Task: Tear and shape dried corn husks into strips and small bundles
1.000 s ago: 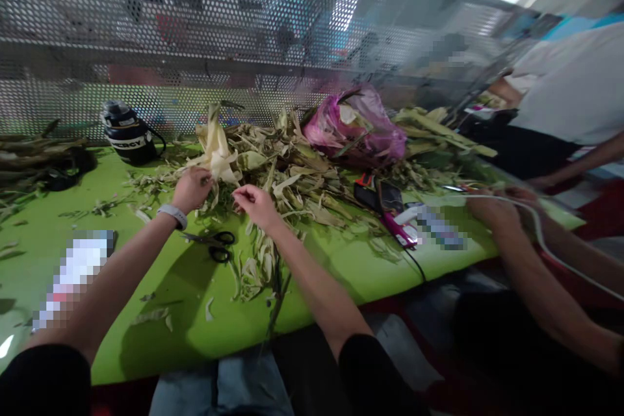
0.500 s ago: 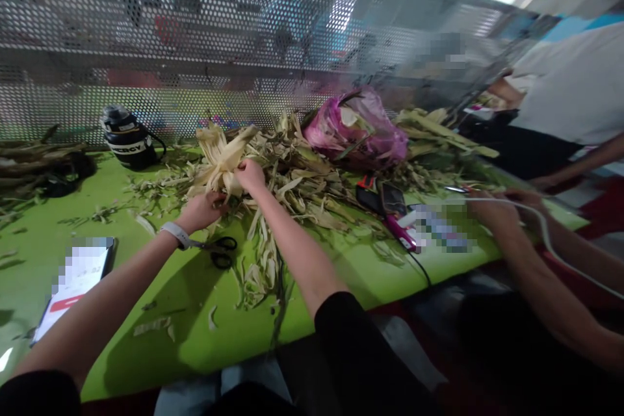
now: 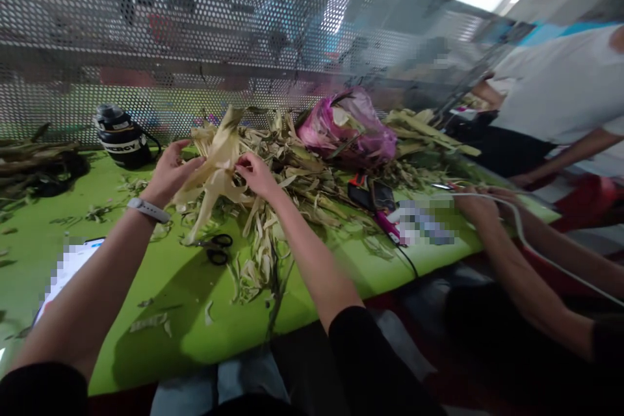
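Observation:
A bunch of pale dried corn husks [image 3: 221, 159], splayed out like a flower, is held above the green table between my hands. My right hand [image 3: 257, 174] pinches its right side between thumb and fingers. My left hand [image 3: 171, 172] is at its left side, thumb and fingers spread apart, the thumb against the husk's edge. Part of its fingers is hidden behind the thumb and husk. Black-handled scissors [image 3: 218, 248] lie just below the bunch, with a husk strip hanging over their blades.
Loose husks [image 3: 312, 188] are heaped behind and right of my hands. A pink plastic bag [image 3: 346, 127], dark bottle [image 3: 121, 136] and phone [image 3: 68, 270] stand or lie on the green table [image 3: 160, 354]. A co-worker's hands [image 3: 478, 208] are at the right, near a white cable [image 3: 519, 221].
My left hand has moved up and left from beneath the bunch, its fingers now spread. The husk bunch has turned, with one strip now hanging down. My right hand stays at its right side.

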Demonstrator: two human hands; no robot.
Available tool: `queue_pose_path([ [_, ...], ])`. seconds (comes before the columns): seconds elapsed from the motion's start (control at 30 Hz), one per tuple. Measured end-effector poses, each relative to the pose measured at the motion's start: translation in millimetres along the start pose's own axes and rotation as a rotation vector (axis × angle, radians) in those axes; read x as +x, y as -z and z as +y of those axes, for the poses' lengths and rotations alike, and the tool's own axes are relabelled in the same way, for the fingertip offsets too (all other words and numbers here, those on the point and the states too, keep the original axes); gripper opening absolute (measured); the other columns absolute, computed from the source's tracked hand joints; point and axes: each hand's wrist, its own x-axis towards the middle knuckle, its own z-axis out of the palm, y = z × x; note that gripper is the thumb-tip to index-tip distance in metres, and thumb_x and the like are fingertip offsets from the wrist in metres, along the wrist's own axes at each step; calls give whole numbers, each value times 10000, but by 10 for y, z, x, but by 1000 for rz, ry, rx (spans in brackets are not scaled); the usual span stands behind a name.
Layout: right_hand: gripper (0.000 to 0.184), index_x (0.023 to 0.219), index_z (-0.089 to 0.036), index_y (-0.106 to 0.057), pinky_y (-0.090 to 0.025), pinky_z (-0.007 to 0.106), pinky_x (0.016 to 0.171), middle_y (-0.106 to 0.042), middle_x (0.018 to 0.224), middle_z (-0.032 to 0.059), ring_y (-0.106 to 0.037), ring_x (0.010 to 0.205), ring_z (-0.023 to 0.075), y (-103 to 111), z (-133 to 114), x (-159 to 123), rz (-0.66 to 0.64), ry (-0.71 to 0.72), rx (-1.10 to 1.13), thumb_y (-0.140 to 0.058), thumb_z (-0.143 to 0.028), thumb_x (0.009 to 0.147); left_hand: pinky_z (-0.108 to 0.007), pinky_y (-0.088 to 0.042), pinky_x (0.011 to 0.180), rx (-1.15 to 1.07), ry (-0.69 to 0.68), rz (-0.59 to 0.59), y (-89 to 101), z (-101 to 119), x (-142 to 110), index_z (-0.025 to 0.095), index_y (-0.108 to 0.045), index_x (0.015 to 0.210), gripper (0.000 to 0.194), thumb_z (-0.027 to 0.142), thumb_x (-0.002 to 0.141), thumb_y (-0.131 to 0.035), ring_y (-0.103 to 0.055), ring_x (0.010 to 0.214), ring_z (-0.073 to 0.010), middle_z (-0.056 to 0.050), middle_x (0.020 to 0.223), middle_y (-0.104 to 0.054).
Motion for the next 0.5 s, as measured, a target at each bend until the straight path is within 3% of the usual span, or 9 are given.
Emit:
queue_pose_path([
  [0.1, 154, 848, -200, -533, -485, 304, 774, -607, 851, 16, -577, 817, 165, 51, -74, -106, -18, 22, 96, -565, -350, 830, -385, -466, 961, -147, 13, -225, -59, -3, -65, 177, -546, 1302, 762, 359, 615, -821, -565, 1161, -291, -135, 1307, -579],
  [0.2, 162, 903, -184, -553, -498, 327, 799, -618, 877, 38, -592, 834, 176, 6, -87, -222, -22, 18, 128, -570, -331, 836, -383, -516, 842, -221, 75, -396, -149, -8, -152, 128, -660, 1115, 615, 413, 594, -823, -642, 967, -288, -123, 1087, -691],
  [0.3, 252, 1092, -183, -569, -503, 353, 866, -621, 990, 75, -599, 916, 191, -41, -109, -380, 66, 79, 47, -557, -248, 850, -346, -522, 754, -230, 98, -380, -225, -57, -232, 109, -686, 1041, 570, 454, 605, -809, -649, 863, -260, -105, 986, -713],
  [0.37, 396, 1240, -215, -551, -468, 386, 966, -586, 1138, 97, -566, 1064, 209, -43, -140, -498, 65, 219, -65, -543, -174, 846, -321, -513, 769, -275, 101, -355, -250, -96, -290, 113, -681, 1056, 577, 434, 596, -819, -646, 869, -237, -99, 1003, -712],
  [0.5, 379, 1152, -297, -672, -417, 431, 1033, -550, 1186, 73, -507, 1179, 226, -37, -193, -679, -60, 430, -242, -549, -129, 835, -308, -507, 790, -417, 193, -279, -260, -129, -434, 146, -630, 1173, 643, 365, 596, -807, -644, 881, -211, -82, 1070, -699],
])
